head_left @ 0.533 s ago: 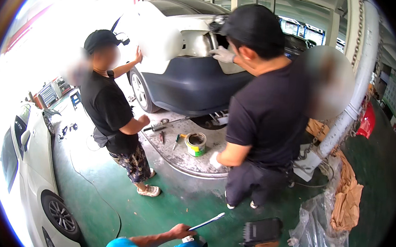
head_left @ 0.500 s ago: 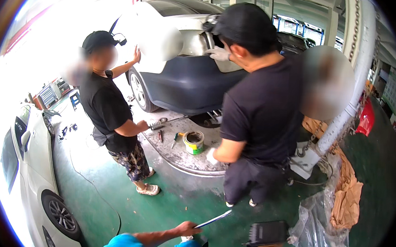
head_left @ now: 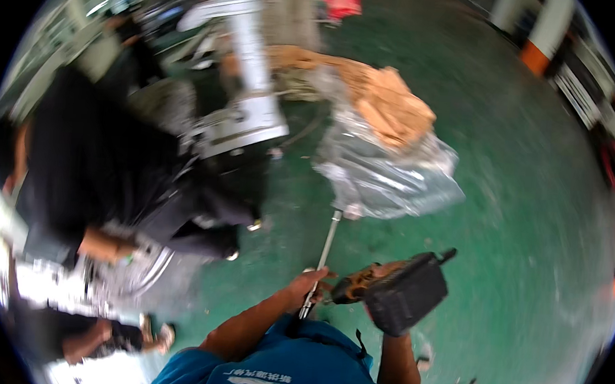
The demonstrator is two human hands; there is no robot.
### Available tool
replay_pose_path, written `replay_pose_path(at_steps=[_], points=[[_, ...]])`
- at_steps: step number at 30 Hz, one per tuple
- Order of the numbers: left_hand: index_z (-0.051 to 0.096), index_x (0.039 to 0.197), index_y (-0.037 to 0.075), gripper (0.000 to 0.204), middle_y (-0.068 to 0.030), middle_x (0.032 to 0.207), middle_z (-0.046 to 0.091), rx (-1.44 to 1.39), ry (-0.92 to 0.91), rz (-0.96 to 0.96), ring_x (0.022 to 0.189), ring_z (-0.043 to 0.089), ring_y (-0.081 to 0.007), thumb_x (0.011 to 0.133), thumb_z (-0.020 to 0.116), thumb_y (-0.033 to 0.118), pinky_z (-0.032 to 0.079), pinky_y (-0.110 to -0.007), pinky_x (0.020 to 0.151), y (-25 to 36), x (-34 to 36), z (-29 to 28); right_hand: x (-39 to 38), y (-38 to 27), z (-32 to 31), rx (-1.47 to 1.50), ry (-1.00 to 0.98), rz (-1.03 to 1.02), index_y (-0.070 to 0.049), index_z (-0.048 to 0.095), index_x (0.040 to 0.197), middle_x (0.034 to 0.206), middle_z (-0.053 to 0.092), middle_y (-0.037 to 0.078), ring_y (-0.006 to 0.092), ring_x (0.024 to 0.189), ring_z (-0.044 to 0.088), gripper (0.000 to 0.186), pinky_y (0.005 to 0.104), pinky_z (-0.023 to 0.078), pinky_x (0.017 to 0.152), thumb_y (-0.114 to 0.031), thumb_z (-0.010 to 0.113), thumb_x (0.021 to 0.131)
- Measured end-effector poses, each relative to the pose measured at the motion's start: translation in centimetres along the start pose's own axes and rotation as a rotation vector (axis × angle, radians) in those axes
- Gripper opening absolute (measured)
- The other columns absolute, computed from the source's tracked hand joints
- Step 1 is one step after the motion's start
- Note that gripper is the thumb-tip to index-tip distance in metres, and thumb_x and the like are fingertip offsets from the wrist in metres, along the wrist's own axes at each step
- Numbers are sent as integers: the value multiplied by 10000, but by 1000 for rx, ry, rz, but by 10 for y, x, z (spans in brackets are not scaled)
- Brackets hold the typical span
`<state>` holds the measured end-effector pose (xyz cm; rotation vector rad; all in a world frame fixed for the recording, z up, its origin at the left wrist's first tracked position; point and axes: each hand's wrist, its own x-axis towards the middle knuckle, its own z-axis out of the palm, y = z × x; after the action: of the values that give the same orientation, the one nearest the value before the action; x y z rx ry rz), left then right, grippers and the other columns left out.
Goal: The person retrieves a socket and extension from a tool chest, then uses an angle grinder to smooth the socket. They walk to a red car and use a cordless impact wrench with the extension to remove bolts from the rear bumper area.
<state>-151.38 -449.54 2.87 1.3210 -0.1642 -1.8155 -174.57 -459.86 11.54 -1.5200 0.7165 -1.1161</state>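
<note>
My left hand (head_left: 306,289) is closed around a long, thin metal bar (head_left: 329,243). The bar's far end points up toward the plastic sheeting, and its near end comes down against my blue shirt. My right hand (head_left: 386,270) grips a cordless power tool (head_left: 407,293) with a brown-and-black body and a big black block, probably its battery. That block covers much of the hand and wrist. The tool's narrow end points left, close to the fingers of my left hand. Blur hides the tool's exact kind.
Crumpled clear plastic sheeting (head_left: 387,180) and brown paper (head_left: 395,105) lie on the green floor ahead. Behind them a white post (head_left: 243,38) stands on a base plate. A person in dark clothes (head_left: 110,157) bends at left, with another person (head_left: 91,334) lower left.
My view has swung to the right, so the car and both people now sit at the left or outside the picture. The power tool has come up beside the bar in my left hand.
</note>
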Motion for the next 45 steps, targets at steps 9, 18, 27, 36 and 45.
replay_pose_path(at_steps=[9,18,27,36,45], points=[[573,1268,60,481,-30,757,642,-34,-354,-423,470,496,-89,1014,505,463,397,-236,407,87,174,128,54,32,-66,-127,202,215,-48,677,1046,1074,657,102,265,961,646,282,392,507,877,-200,734,815],[610,1195,35,414,-95,986,707,138,-464,-760,821,703,-174,1021,513,398,603,-314,696,129,323,286,154,47,-198,11,567,221,-35,597,1166,1107,638,65,177,1034,612,283,311,487,932,-138,638,905],[623,1050,73,433,-47,863,690,383,-522,-579,661,657,-162,1031,457,471,513,-290,514,157,512,481,243,99,-465,-436,385,269,-14,610,1212,1069,615,133,291,1018,621,467,369,506,862,-220,724,808],[632,977,12,447,-64,646,628,445,-396,-226,430,516,-110,992,553,452,369,-248,386,225,640,739,335,140,-750,762,394,670,95,437,1400,1247,604,278,309,1041,660,801,393,530,906,-469,688,889],[696,1124,18,472,-31,884,699,769,-581,163,611,607,-80,979,586,453,457,-230,509,261,867,963,503,226,-995,141,35,1001,32,669,1122,931,701,80,149,852,639,505,303,522,770,-348,795,813]])
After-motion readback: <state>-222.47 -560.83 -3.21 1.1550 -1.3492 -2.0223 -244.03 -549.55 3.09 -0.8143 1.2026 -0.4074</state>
